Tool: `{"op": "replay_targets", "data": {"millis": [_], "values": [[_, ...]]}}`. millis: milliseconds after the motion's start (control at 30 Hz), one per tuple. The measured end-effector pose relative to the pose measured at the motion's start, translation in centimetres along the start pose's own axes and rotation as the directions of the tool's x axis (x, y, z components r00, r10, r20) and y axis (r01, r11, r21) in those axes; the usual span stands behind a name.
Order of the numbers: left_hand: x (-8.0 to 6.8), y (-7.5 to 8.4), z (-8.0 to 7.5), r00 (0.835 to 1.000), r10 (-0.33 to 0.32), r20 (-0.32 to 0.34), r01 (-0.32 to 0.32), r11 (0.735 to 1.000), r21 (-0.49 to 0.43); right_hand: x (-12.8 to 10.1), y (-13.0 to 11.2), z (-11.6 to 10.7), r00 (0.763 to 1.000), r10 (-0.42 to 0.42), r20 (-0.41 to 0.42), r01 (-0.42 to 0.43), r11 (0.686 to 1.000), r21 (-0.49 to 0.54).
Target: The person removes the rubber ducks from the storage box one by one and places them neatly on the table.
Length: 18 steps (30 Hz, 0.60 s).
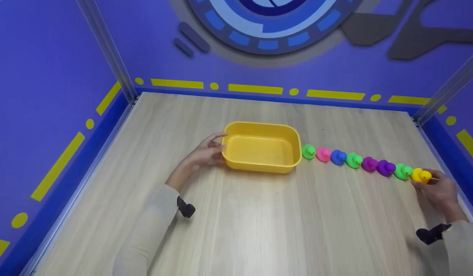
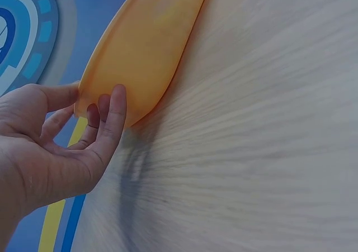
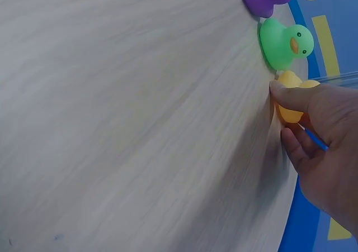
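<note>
A yellow plastic bin (image 1: pixel 261 168) stands on the table with nothing in it. At its left end is my left hand (image 1: pixel 206 151), a fingertip at the rim and others against the outer wall; the left wrist view shows these fingers (image 2: pixel 116 109) loosely bent. From the bin's right end a slanting row of small rubber ducks runs right: green (image 1: pixel 309 152), pink (image 1: pixel 323 154), blue (image 1: pixel 338 157), green, magenta (image 1: pixel 369 164), purple (image 1: pixel 386 168), green (image 1: pixel 403 171). At the row's right end, my right hand (image 1: pixel 437 189) pinches a yellow rubber duck (image 1: pixel 421 175), partly hidden by the thumb in the right wrist view.
The wooden tabletop (image 1: pixel 251 222) lies beneath everything. Blue panels with yellow dashes enclose the back (image 1: pixel 163 65) and both sides, and metal posts (image 1: pixel 113 57) stand at the rear corners. Each wrist carries a black camera mount (image 1: pixel 186 209).
</note>
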<state>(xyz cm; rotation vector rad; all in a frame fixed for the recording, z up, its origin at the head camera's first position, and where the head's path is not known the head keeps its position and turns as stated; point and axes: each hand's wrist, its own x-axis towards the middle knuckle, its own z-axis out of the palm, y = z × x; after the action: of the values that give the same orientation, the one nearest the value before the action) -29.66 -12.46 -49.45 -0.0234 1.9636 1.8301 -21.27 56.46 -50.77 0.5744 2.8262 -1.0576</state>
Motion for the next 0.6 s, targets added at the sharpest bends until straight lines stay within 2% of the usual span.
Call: {"op": "replay_targets", "data": {"millis": [133, 233, 433, 600], "values": [[0.3, 0.3, 0.5, 1.0, 0.003, 0.001, -0.003, 1.0, 0.006, 0.1, 0.6, -0.1, 0.999, 0.022, -0.037, -0.022, 1.0, -0.012], [0.5, 0.5, 0.9, 1.0, 0.001, 0.006, -0.001, 1.0, 0.011, 0.1, 1.2, -0.4, 0.999, 0.04, -0.034, -0.04, 0.999, -0.013], [0.9, 0.6, 1.1, 1.0, -0.009, 0.013, 0.009, 1.0, 0.028, -0.3, 2.1, -1.4, 0.999, 0.01, 0.034, -0.008, 0.998, -0.058], [0.8, 0.6, 0.5, 1.0, -0.016, 0.013, 0.015, 0.997, 0.072, -0.2, 1.3, -2.1, 0.99, -0.041, 0.137, 0.06, 0.989, -0.138]]}}
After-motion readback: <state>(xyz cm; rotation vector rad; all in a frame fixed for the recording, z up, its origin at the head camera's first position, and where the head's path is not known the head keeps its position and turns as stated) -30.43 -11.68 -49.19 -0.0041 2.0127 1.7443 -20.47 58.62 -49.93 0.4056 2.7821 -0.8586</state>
